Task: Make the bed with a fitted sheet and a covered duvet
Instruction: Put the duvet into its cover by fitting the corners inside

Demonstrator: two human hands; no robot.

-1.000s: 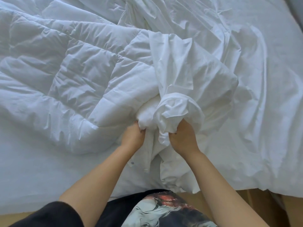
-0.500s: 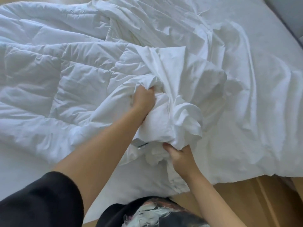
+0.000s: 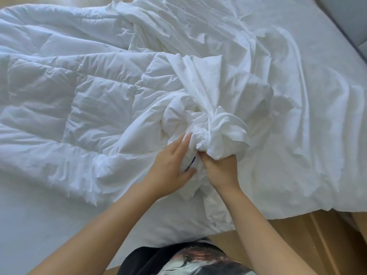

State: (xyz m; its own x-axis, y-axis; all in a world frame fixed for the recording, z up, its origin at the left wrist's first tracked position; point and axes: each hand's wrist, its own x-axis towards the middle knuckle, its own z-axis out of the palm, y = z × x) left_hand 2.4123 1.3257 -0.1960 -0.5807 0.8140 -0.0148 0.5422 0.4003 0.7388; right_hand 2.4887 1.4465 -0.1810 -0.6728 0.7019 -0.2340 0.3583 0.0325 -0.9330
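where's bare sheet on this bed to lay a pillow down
Bare fitted sheet shows at the near left, between the quilted duvet and the bed's edge; a narrower strip seems to lie far right, beyond the duvet cover. The middle is crowded: the left hand holds the duvet's corner, the right hand grips the bunched cover.

Light wooden floor [image 3: 297, 245] at bottom right, black printed shirt [image 3: 158, 259] at bottom edge, grey surface [image 3: 349, 14] in top-right corner

Black T-shirt [image 3: 148, 260] with printed graphic
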